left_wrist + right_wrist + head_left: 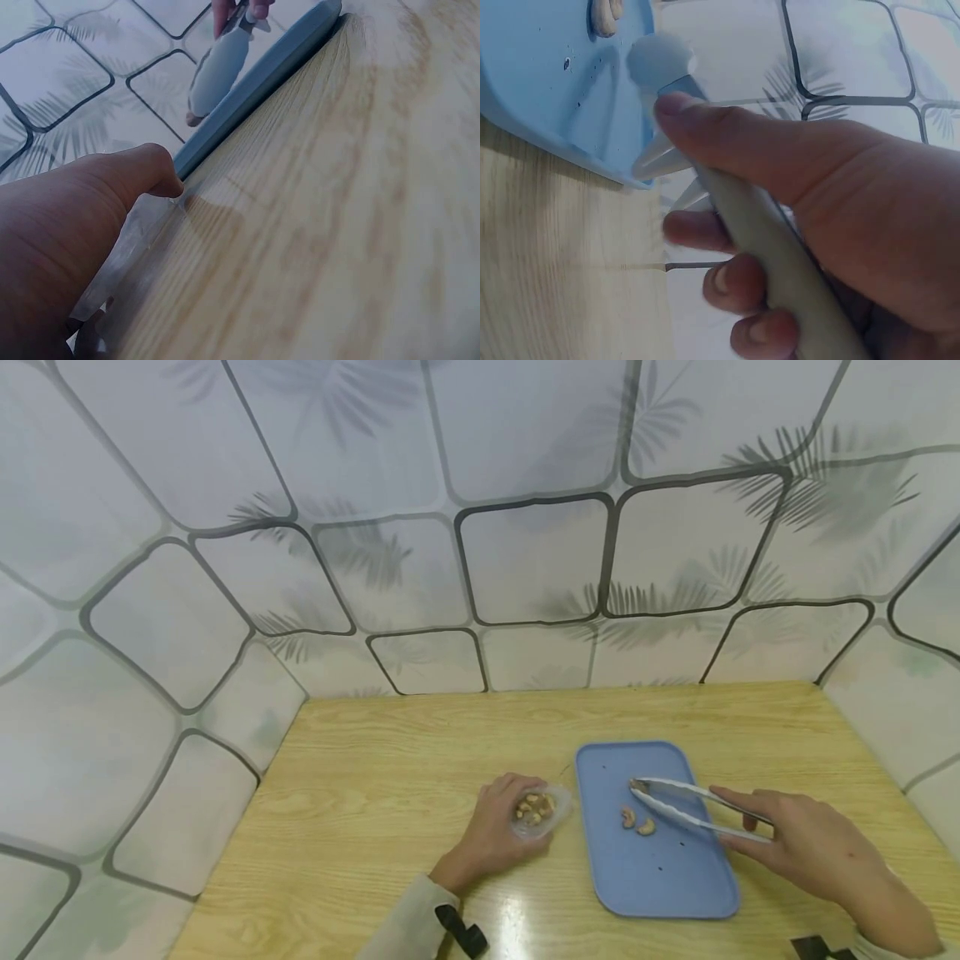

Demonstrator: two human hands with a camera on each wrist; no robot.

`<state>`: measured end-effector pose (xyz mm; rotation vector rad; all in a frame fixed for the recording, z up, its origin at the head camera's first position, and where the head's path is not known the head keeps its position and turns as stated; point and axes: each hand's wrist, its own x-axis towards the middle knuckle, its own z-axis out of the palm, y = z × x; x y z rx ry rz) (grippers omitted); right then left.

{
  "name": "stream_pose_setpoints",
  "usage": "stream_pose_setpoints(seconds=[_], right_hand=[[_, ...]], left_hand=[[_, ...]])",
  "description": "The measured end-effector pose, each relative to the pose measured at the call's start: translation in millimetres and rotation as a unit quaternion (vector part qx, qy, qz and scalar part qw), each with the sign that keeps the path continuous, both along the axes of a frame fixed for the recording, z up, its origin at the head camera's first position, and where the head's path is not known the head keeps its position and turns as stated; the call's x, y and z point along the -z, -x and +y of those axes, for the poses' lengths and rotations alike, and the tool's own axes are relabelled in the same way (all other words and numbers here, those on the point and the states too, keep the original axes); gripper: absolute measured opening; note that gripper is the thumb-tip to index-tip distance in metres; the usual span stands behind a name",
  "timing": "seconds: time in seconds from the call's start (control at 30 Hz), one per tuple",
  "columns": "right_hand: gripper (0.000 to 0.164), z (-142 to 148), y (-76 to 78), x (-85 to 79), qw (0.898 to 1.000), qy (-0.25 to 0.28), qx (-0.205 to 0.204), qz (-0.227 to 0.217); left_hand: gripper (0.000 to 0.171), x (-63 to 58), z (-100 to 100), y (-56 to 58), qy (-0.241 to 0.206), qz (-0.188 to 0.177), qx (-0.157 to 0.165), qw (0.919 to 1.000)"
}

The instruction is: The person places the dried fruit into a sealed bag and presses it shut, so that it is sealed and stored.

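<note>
My left hand (498,827) grips a small clear plastic cup (561,810) on the table, just left of the blue tray (622,885). Inside the cup lie several light brown nuts (533,809). My right hand (817,847) holds a pair of tongs (697,822) with pale arms, reaching over the tray from the right. A small brownish nut (637,784) sits at the tongs' tips; the left wrist view shows it (193,118) there too. Two cashews (627,817) lie on the tray below the tips. In the right wrist view, thumb and fingers wrap the tongs' handle (769,247).
The wood-grain table (360,827) stands against patterned walls (525,560) at the back and both sides. A few dark crumbs (660,868) dot the tray, which has a low raised rim. Dark straps (461,931) sit at both wrists.
</note>
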<state>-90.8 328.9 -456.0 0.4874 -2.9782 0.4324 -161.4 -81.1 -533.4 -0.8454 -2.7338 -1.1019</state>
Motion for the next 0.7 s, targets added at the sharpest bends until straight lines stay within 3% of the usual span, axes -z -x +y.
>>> stream_pose_setpoints(seconds=[0.27,0.7], right_hand=[[0.063,-7,0.0,0.4,0.995,0.028,-0.013,0.09],[0.065,-19,1.6,-4.9,0.995,0.046,-0.024,0.083]], left_hand=[[0.071,-3.2,0,-1.1,-0.003,-0.004,0.001,1.0],[0.07,-2.1,0,-0.2,-0.004,0.007,0.003,1.0]])
